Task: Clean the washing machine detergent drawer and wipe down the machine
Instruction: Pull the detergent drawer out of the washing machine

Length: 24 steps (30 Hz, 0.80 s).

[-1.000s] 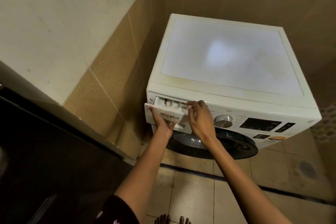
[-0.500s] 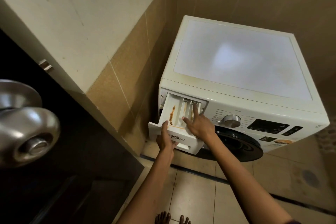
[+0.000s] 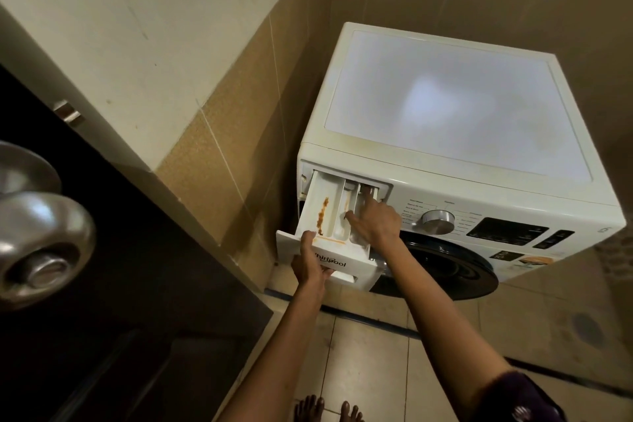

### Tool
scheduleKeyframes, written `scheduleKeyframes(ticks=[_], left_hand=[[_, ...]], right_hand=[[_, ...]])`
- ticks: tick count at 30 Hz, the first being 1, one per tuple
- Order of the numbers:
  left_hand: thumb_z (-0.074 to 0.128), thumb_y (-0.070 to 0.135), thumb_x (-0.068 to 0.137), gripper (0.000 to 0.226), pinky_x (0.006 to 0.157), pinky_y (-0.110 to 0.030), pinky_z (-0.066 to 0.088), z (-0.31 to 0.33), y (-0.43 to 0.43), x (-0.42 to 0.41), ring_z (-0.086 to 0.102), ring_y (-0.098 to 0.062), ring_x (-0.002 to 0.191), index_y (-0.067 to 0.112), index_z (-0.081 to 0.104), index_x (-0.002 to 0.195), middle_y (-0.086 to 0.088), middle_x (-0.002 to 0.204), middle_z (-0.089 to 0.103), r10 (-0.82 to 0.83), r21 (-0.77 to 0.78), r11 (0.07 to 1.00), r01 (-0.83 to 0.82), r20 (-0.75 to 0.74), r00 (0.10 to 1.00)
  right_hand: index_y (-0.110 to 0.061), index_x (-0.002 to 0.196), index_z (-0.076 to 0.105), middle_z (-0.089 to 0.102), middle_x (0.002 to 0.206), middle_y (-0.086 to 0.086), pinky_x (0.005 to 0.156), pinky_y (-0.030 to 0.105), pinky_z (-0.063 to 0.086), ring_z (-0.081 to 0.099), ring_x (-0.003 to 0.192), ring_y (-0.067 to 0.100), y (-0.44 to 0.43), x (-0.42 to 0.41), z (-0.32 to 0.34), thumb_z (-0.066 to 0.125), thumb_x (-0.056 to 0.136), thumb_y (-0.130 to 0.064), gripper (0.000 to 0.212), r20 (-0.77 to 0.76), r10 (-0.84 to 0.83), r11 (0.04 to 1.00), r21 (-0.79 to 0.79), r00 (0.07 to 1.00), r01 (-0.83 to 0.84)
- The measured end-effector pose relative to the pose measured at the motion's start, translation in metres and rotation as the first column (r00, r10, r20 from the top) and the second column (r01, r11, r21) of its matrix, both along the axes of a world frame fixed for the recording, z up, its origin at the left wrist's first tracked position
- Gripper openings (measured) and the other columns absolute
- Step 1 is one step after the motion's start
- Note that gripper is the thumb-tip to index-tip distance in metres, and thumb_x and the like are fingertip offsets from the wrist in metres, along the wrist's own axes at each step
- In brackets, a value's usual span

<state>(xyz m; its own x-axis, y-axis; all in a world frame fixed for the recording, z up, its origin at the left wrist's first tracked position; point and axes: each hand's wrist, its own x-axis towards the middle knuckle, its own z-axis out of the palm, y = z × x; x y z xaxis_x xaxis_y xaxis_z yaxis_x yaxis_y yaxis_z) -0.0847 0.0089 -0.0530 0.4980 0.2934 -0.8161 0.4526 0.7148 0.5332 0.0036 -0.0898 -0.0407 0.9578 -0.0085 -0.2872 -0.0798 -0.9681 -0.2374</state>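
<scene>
A white front-loading washing machine [image 3: 455, 106] stands in a tiled corner. Its detergent drawer [image 3: 325, 216] is pulled far out at the upper left of the front panel, with orange-brown residue streaked in the left compartment. My left hand [image 3: 310, 262] grips the drawer's front face from below, thumb on its top edge. My right hand [image 3: 375, 221] rests inside the drawer, index finger pressed deep into the right-hand compartment and thumb on a divider.
A dark door with a round metal knob [image 3: 41, 226] fills the left edge, close to me. Tan tiled walls [image 3: 233, 147] hem the machine on the left and behind. The dial [image 3: 438, 221], display and dark round door [image 3: 445, 267] lie right of the drawer. My bare feet stand on the tiled floor [image 3: 363, 353].
The drawer has slid from barely open to far out. My right hand has moved from the drawer's front edge into its compartments. The view has shifted, and the door knob now shows at left.
</scene>
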Motion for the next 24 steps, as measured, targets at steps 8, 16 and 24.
scheduleKeyframes(ticks=[8, 16, 24], left_hand=[[0.051, 0.032, 0.088, 0.05, 0.065, -0.036, 0.052, 0.013, 0.009, -0.054, 0.056, -0.022, 0.081, 0.007, 0.045, 0.131, -0.016, 0.109, 0.057, 0.042, 0.051, 0.998, -0.04, -0.026, 0.999], [0.041, 0.027, 0.092, 0.033, 0.068, -0.033, 0.049, 0.048, 0.034, -0.097, 0.052, -0.031, 0.103, 0.013, 0.049, 0.12, -0.014, 0.111, 0.057, -0.136, 0.186, 0.974, 0.128, 0.033, 0.99], [0.041, 0.019, 0.088, 0.028, 0.06, -0.029, 0.045, 0.108, 0.022, -0.069, 0.055, -0.023, 0.083, 0.011, 0.053, 0.112, -0.01, 0.1, 0.06, -0.306, 0.261, 0.928, 0.265, 0.128, 0.944]], right_hand=[[-0.022, 0.15, 0.01, 0.068, 0.094, 0.009, 0.08, 0.036, 0.048, 0.064, 0.09, 0.027, 0.007, -0.065, 0.005, 0.045, 0.091, -0.049, 0.074, 0.008, -0.017, 0.996, 0.084, 1.0, 0.016], [-0.022, 0.139, -0.035, 0.067, 0.103, 0.01, 0.077, 0.033, 0.048, 0.066, 0.088, 0.025, 0.022, -0.127, 0.041, 0.043, 0.09, -0.057, 0.099, -0.035, -0.115, 0.982, 0.146, 0.993, 0.119], [-0.022, 0.148, -0.017, -0.004, 0.156, 0.023, 0.114, 0.046, 0.021, 0.004, 0.144, 0.039, -0.022, -0.095, 0.116, 0.04, 0.09, -0.058, 0.089, 0.228, -0.156, 0.987, 0.066, 0.961, 0.144]])
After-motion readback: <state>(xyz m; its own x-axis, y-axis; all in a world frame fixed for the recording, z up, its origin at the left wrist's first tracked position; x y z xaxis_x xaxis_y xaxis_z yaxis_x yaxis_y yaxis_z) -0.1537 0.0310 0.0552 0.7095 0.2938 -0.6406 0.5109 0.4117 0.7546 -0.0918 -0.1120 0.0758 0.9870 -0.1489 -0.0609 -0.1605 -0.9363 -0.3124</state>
